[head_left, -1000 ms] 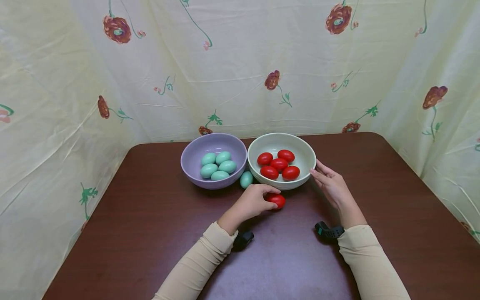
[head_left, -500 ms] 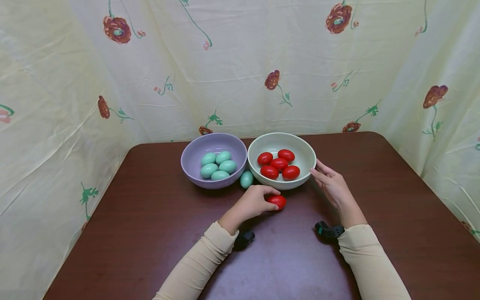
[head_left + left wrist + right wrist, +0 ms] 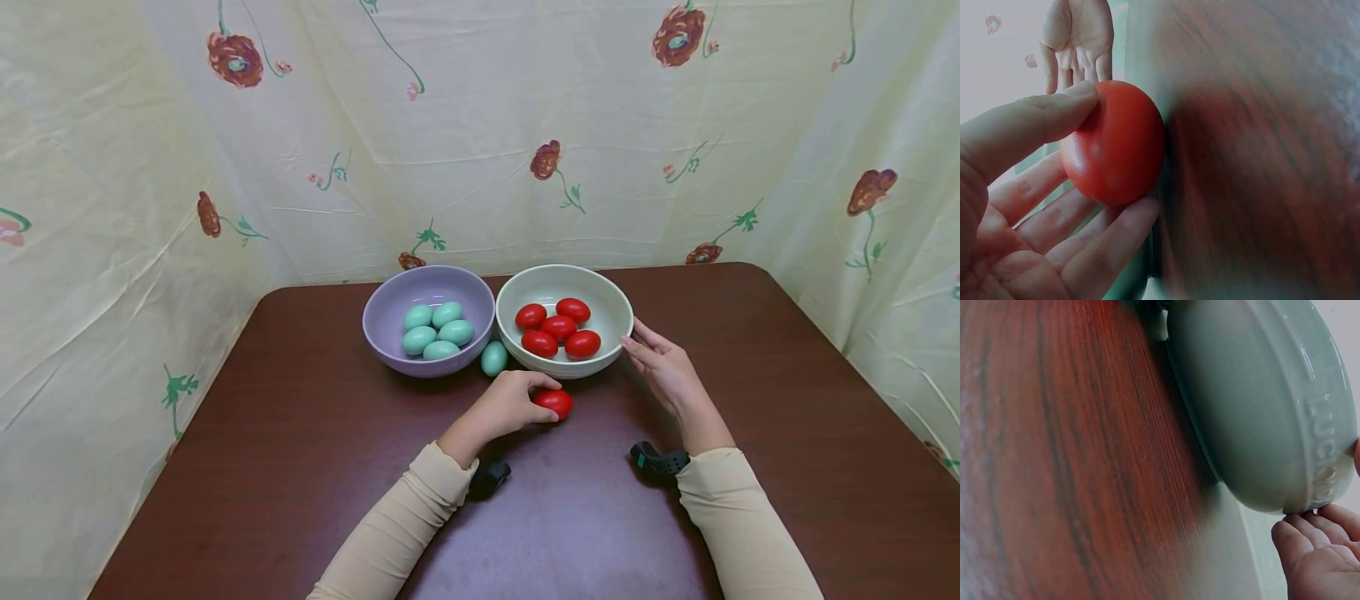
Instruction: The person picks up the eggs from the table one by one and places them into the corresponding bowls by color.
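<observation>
My left hand pinches a glossy red egg on the table, just in front of the pale green bowl. In the left wrist view, the thumb presses one side of the red egg and the fingers lie along the other. My right hand touches the right side of the pale green bowl with nearly straight fingers. Several red eggs lie inside that bowl. The right wrist view shows raised lettering on the bowl, with the fingertips against its wall.
Left of the pale green bowl stands a purple bowl holding several mint-green eggs. One loose mint-green egg sits on the table between the bowls. A flowered curtain hangs behind the dark brown table.
</observation>
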Demonstrator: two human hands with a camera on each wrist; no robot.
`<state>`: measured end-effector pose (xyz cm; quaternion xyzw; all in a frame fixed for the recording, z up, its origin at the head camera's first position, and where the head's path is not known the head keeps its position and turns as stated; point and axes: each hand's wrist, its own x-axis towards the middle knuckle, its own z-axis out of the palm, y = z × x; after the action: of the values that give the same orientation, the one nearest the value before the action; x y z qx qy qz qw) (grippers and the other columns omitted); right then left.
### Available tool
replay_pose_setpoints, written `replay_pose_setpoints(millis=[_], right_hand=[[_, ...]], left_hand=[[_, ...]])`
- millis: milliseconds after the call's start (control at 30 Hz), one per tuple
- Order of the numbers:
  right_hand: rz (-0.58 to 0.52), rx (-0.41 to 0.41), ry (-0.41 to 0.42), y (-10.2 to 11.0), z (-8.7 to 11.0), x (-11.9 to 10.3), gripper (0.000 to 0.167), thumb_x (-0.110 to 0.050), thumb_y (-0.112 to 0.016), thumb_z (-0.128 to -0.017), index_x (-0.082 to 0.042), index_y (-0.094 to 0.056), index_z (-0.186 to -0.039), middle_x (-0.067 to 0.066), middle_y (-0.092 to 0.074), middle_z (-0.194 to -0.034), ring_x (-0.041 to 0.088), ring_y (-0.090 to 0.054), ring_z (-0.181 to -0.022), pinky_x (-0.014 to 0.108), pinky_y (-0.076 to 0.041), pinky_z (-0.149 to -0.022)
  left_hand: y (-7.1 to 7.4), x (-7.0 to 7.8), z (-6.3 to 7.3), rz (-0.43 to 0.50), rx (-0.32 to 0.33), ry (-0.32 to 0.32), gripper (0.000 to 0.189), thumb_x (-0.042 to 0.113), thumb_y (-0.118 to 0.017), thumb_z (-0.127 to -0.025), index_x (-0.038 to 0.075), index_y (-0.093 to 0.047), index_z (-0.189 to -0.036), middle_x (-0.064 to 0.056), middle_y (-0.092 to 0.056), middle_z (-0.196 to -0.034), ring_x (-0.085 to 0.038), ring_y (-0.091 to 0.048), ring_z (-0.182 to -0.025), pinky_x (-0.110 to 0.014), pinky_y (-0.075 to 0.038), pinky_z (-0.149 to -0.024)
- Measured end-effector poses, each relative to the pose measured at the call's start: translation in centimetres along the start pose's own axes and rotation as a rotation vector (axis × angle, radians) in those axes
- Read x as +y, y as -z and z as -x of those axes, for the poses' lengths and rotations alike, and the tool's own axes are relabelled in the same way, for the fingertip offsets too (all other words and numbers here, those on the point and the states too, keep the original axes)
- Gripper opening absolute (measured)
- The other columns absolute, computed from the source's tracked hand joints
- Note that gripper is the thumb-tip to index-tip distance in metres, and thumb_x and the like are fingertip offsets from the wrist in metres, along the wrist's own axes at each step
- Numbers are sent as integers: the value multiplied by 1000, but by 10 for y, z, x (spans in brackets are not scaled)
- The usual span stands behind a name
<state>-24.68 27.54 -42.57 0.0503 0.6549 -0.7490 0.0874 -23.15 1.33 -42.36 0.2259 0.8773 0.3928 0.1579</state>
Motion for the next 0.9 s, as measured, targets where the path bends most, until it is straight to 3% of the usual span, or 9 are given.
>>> replay_pose_setpoints(millis=[233,467,633,900], right_hand=[[3,8,-3,0,-1,-1,75,-24,-61,-99,-8,-17,-158,8,-8,-167,23,-18,-153,32,-23,-118],[-5,0,1,1,-2,1,75,-23,-60,-99,-7,-16,-158,9,-7,-167,23,-16,-154,33,-21,-119],[-28,-6,21,1,-2,2,74,-20,-58,-100,-5,-15,-158,11,-7,-167,23,-16,-153,33,-20,-119],[-41,-5,17,0,-3,2,75,-19,-60,-99,-4,-16,-157,11,-7,-167,22,-14,-154,31,-21,-119]], left_hand=[[1,0,0,21,-3,6,37,16,-79,-83,11,-71,-119,-5,-73,-107,-12,-59,-71,-20,-52,-65],[1,2,1,-22,11,-11,36,17,-79,-83,11,-72,-118,-4,-74,-106,-10,-57,-79,-18,-50,-69],[4,4,1,3,13,2,37,18,-80,-82,12,-72,-118,-5,-74,-104,-11,-59,-68,-20,-51,-62],[10,11,6,23,23,21,38,23,-82,-81,16,-74,-117,0,-75,-103,-12,-60,-78,-20,-51,-70]])
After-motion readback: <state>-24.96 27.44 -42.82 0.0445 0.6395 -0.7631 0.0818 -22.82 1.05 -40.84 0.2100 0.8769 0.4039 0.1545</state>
